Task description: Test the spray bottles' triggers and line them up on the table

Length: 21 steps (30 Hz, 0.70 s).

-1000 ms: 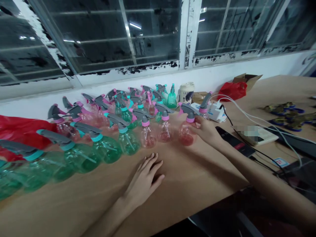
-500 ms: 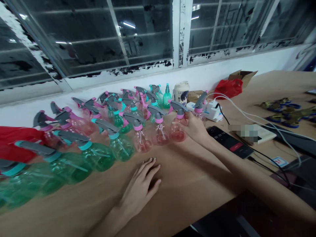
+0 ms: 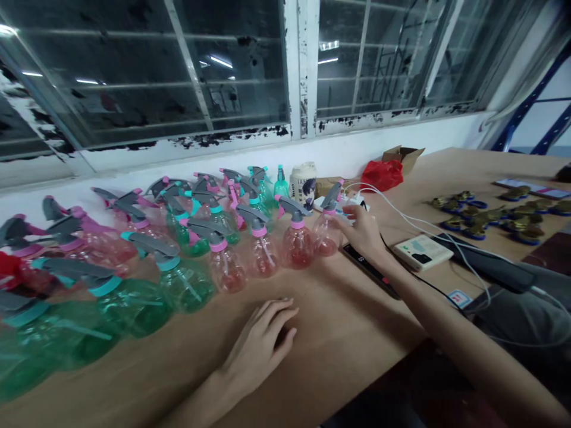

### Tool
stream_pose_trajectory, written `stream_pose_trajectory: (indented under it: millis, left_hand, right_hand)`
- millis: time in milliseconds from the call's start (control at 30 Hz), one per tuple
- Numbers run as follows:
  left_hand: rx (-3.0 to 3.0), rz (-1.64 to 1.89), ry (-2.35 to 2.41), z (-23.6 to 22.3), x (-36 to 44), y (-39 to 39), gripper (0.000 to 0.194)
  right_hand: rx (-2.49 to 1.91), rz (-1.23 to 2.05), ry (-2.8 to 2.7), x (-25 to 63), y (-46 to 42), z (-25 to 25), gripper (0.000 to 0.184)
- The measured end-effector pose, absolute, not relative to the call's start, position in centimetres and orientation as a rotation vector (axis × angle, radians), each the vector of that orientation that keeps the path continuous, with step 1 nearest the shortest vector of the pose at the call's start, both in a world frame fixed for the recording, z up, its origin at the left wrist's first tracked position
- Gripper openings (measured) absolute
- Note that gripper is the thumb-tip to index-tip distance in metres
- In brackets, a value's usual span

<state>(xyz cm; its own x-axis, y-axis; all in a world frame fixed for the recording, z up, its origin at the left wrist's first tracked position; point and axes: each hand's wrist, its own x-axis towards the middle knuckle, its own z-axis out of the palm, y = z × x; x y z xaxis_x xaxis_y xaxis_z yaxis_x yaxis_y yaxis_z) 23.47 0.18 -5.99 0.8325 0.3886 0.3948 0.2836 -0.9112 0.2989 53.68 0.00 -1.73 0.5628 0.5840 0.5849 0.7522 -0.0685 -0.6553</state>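
My right hand (image 3: 362, 230) is at the right end of a row of spray bottles, its fingers closed against the side of a clear pink spray bottle (image 3: 327, 236) with a grey and pink trigger head. The far fingers are partly hidden. Just left of it stands another pink spray bottle (image 3: 298, 245), upright. My left hand (image 3: 263, 339) rests palm down on the table in front of the row, fingers stretched and holding nothing. Further left in the front row are green spray bottles (image 3: 186, 285) with turquoise collars.
Behind the front row stand several more pink and green bottles, near a paper cup (image 3: 303, 184). Right of my hand lie a black phone (image 3: 370, 270), a pale phone (image 3: 422, 252) and white cables. Beyond are a red bag (image 3: 382, 175) and small gold-and-blue items (image 3: 488, 217).
My right hand has gone from the second bottle to the rightmost one, which now stands closer to the row. My left hand stays on the table. The view has turned right.
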Motion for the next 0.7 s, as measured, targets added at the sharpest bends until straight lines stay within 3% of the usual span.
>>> stream_pose_trajectory:
  millis: [200, 400, 700]
  left_hand:
    - [2.544, 0.702, 0.561, -4.8, 30.0, 1.6, 0.021]
    - [2.533, 0.669, 0.645, -4.3, 33.0, 3.6, 0.034]
    - [2.5, 0.629, 0.75, -4.0, 33.9, 4.9, 0.042]
  right_hand:
    - [-1.83, -0.173, -1.156, 53.4, 2.5, -1.6, 0.046]
    - [-1.86, -0.128, -1.204, 53.7, 2.4, -1.4, 0.032]
    - [-1.861, -0.101, -1.229, 54.0, 3.3, -1.7, 0.032]
